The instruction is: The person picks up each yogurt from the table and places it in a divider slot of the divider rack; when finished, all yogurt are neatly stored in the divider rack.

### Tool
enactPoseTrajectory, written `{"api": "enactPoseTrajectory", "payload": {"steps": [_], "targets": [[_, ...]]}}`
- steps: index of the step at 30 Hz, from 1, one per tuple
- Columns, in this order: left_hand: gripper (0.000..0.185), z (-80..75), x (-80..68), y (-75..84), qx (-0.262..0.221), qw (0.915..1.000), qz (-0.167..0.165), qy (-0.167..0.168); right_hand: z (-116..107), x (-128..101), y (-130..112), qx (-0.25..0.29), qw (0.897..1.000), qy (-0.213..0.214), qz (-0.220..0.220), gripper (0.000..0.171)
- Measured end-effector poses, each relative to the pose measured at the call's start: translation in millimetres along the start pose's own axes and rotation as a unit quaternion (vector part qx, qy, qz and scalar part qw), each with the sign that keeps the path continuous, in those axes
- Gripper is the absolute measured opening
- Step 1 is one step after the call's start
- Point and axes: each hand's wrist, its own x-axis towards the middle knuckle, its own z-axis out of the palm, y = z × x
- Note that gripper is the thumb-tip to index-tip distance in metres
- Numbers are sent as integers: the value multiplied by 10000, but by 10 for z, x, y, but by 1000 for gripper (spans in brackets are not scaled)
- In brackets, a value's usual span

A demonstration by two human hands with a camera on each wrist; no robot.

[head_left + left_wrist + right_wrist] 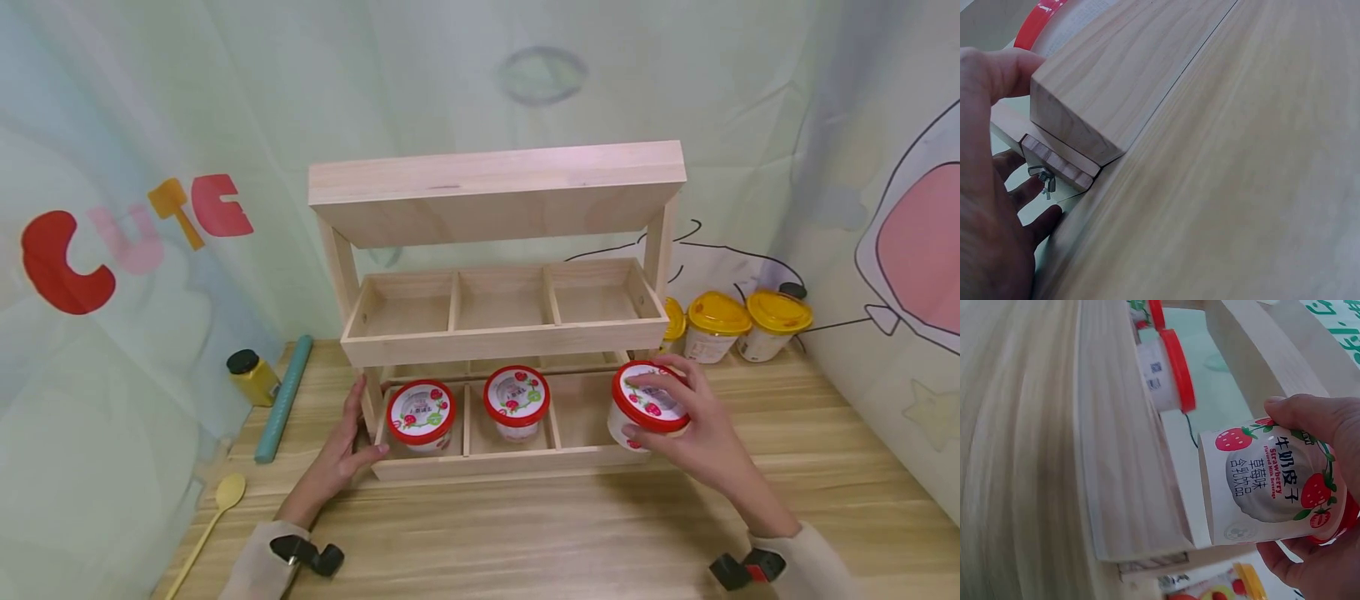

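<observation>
A two-tier wooden rack (495, 342) stands on the table. Its lower tier holds two red-lidded strawberry cups, one (421, 414) in the left compartment and one (516, 400) in the middle. My right hand (693, 425) grips a third red-lidded strawberry cup (647, 404) by its rim, just above the right end of the lower tier; the cup (1266, 484) shows its strawberry print in the right wrist view. My left hand (341, 446) holds the rack's front left corner (1063, 134), thumb on the front board.
Three yellow-lidded cups (718, 323) stand behind the rack on the right. A small jar with a black cap (252, 377), a teal rod (282, 397) and a yellow spoon (217, 508) lie at the left. The upper tier's three compartments (502, 298) hold nothing.
</observation>
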Motion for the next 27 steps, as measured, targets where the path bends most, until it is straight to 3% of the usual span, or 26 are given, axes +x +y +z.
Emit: {"api": "enactPoseTrajectory", "payload": {"steps": [14, 27], "targets": [[112, -2, 7, 3, -170, 9998, -48, -73, 401, 177, 41, 163, 9991, -151, -349, 63], [113, -7, 11, -27, -262, 9996, -50, -68, 741, 285, 152, -86, 9957, -38, -924, 63]]}}
